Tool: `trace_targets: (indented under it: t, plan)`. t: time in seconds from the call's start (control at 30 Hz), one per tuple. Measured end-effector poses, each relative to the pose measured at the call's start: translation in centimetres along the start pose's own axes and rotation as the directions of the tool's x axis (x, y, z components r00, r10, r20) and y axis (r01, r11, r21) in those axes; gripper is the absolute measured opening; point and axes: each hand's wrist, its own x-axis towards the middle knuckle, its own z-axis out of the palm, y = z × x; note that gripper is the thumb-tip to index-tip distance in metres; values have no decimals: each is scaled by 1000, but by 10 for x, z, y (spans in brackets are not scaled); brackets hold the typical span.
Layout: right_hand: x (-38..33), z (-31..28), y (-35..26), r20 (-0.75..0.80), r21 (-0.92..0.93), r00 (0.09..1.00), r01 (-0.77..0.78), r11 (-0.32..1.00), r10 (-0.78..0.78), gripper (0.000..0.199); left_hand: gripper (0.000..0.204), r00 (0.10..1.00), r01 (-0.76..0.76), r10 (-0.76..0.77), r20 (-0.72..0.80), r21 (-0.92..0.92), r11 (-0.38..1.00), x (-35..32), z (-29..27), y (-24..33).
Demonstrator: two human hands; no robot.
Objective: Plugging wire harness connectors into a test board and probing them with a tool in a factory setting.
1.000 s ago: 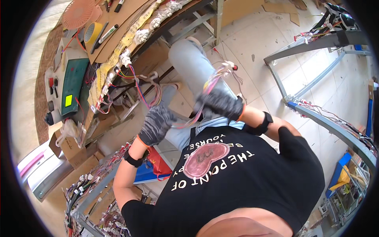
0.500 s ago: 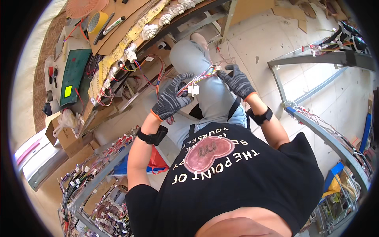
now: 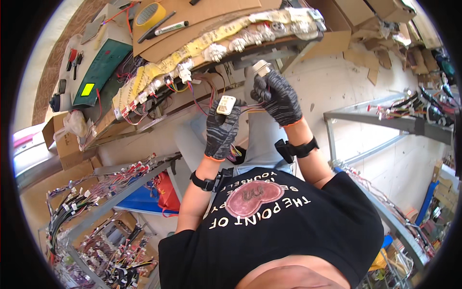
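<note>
Both my hands wear dark grey knit gloves with orange cuffs. My left hand (image 3: pixel 223 127) is closed around a flat white connector (image 3: pixel 226 104), its pin face turned up. My right hand (image 3: pixel 278 96) pinches another white connector (image 3: pixel 261 67) at the fingertips, farther forward and close to the bench edge. Several thin coloured wires (image 3: pixel 254 109) run between the two hands, above my legs. More of the wire bundle (image 3: pixel 235 153) hangs below my left wrist. The palms hide part of the wires.
Ahead, a bench edge carries a row of white connector sockets (image 3: pixel 215 52) along yellow labelled tape. On it lie a marker (image 3: pixel 172 28), a yellow tape roll (image 3: pixel 150 17) and a green-faced tester (image 3: pixel 98 72). Metal racks of wire harnesses (image 3: pixel 103 188) flank me; another frame (image 3: pixel 385 111) stands right.
My right hand has moved forward and now holds up a white connector toward the bench. My left hand has turned, showing a connector's face. The view has shifted, with the bench appearing nearer.
</note>
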Motion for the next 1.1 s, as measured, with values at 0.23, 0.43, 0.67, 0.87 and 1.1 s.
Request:
trace_targets:
  t: [0.23,0.43,0.67,0.87,1.1]
  plan:
    - [36,16,5,297,-736,765,565,374,-572,25,36,870,475,-343,355,-409,779,19,-7,49]
    - [35,28,5,-139,-344,962,177,922,-236,28,27,858,512,-472,205,-429,744,41,-9,33]
    - [43,27,-2,-52,-699,870,318,640,-490,27,11,942,324,-314,-118,80,943,72,16,32]
    - [47,29,-8,-38,-724,888,292,625,-459,29,19,959,275,-260,-111,160,948,74,26,27]
    - [39,27,-19,3,-844,728,369,388,-685,24,16,952,251,-261,-160,-86,964,64,38,32]
